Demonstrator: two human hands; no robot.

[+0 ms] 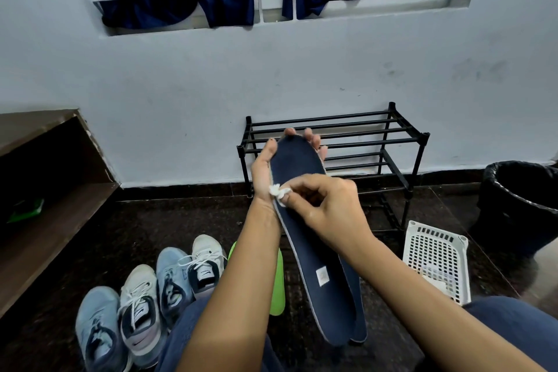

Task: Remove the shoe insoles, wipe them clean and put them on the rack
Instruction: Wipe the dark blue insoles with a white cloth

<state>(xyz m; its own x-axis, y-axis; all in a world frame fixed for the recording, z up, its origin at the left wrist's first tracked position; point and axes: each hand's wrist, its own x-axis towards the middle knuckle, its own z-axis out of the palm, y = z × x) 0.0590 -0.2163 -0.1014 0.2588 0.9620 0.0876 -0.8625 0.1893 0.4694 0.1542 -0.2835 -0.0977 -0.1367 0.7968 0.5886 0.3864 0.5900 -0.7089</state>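
Observation:
My left hand (265, 169) grips the toe end of a dark navy insole (317, 251) with a white edge, held lengthwise in front of me; a second navy insole seems to lie right behind it. My right hand (326, 205) pinches a small white wipe (279, 192) against the insole's left edge near its upper half. The black metal shoe rack (401, 136) stands against the wall just beyond my hands, its bars bare. Several light sneakers (142, 299) line up on the dark floor at lower left.
A white perforated basket (437, 260) lies on the floor to the right. A black-lined bin (519, 202) stands at far right. A green item (277, 284) rests on the floor under my left forearm. Wooden steps (45, 190) rise on the left.

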